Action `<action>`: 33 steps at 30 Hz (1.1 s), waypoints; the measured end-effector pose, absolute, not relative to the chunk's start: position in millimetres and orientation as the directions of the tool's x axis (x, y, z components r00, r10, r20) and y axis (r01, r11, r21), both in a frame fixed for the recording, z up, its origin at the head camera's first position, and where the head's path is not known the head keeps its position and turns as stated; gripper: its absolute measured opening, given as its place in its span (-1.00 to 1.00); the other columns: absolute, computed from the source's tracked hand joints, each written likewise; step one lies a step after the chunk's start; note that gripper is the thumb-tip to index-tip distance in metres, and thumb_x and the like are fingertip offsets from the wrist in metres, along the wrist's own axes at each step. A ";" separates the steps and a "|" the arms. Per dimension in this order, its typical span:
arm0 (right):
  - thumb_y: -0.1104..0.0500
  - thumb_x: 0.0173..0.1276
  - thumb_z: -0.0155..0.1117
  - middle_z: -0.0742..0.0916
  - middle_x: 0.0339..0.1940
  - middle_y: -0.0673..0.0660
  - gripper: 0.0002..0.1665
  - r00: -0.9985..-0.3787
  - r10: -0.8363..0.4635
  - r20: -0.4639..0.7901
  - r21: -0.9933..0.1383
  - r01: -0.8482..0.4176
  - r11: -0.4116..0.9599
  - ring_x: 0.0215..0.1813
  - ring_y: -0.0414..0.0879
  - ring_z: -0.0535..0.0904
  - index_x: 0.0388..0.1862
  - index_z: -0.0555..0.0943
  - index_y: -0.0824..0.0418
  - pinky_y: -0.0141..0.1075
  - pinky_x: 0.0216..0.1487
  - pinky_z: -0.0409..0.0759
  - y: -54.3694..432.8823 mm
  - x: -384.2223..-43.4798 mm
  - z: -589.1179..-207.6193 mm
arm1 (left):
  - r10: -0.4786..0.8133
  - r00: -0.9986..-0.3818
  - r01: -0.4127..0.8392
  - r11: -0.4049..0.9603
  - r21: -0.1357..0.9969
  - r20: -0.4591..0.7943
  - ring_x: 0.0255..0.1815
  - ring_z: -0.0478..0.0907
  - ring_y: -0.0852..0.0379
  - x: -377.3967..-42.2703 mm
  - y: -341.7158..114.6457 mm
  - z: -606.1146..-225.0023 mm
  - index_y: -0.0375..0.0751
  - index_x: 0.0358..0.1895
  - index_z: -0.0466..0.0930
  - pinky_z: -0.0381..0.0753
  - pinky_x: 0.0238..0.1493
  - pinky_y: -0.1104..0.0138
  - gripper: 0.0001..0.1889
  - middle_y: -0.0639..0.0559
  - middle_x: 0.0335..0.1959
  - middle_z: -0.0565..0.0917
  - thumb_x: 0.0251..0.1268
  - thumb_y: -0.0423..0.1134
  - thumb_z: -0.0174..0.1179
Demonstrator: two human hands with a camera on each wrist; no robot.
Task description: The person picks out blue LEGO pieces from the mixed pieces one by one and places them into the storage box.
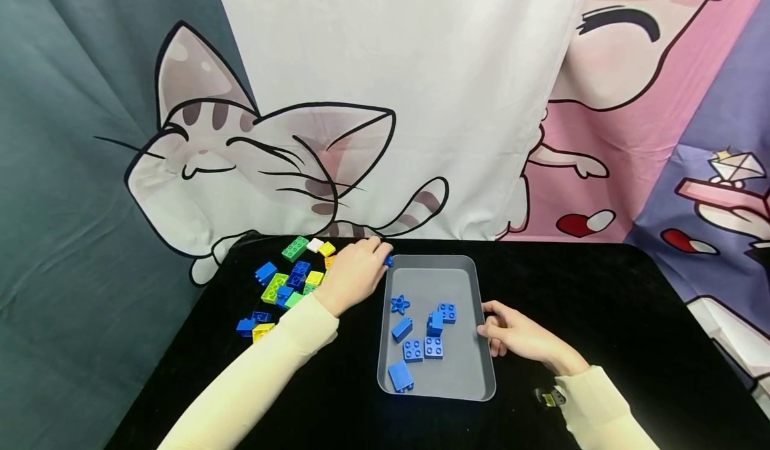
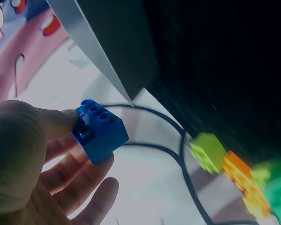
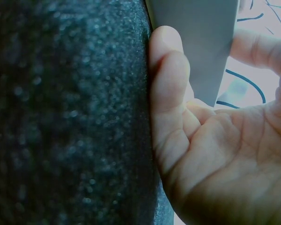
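Note:
My left hand pinches a blue toy building brick between thumb and fingers, at the far left corner of the grey tray. In the head view mostly the hand hides that brick; its studs show in the left wrist view. On the tray lie a blue star-shaped piece and several blue bricks, some studs up, others on their sides. My right hand holds the tray's right side, thumb at the rim and fingers curled against the outer wall.
Left of the tray is a loose pile of bricks, among them a green brick, a white brick, a yellow brick and a blue brick. A black cloth covers the table. Behind it hangs a printed curtain.

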State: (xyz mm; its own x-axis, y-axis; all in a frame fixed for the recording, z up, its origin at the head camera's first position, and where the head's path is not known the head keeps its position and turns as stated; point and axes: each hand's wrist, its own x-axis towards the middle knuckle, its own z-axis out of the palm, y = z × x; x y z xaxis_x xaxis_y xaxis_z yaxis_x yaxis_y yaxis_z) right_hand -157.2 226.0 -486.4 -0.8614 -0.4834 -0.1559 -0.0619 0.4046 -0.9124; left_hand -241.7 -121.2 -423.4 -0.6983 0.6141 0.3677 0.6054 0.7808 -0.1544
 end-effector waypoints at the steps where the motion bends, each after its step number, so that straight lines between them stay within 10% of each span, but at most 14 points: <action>1: 0.16 0.56 0.20 0.66 -0.40 0.24 -0.37 -0.862 -0.483 -0.156 -0.912 -0.062 0.405 -0.42 -0.06 0.65 0.42 0.27 0.47 -0.30 -0.38 0.63 226.0 -157.1 -486.3 | 0.620 -0.694 0.613 0.776 -0.150 0.367 -0.21 0.69 -0.01 -239.3 -116.7 -423.9 -0.17 0.12 0.59 0.74 -0.17 0.17 -0.68 -0.06 -0.15 0.65 0.43 -0.11 0.32; 21: 0.15 0.56 0.20 0.66 -0.40 0.23 -0.38 -0.864 -0.478 -0.160 -0.911 -0.058 0.409 -0.42 -0.05 0.65 0.41 0.28 0.47 -0.30 -0.38 0.63 224.4 -156.9 -487.0 | 0.695 -0.682 0.682 0.717 -0.144 0.229 -0.25 0.63 0.20 -203.3 -65.1 -439.1 -0.04 0.16 0.59 0.71 -0.15 0.38 -0.70 0.09 -0.13 0.66 0.53 -0.02 0.20; 33: 0.16 0.56 0.19 0.66 -0.41 0.18 -0.38 -0.865 -0.473 -0.168 -0.910 -0.048 0.413 -0.42 -0.06 0.65 0.42 0.28 0.47 -0.30 -0.38 0.64 224.5 -157.2 -485.1 | 0.626 -0.773 0.627 0.778 -0.028 0.098 0.46 0.48 -0.08 -189.0 -78.1 -441.5 -0.01 0.60 0.26 0.53 0.40 0.03 -0.14 -0.07 0.55 0.41 0.41 0.42 0.04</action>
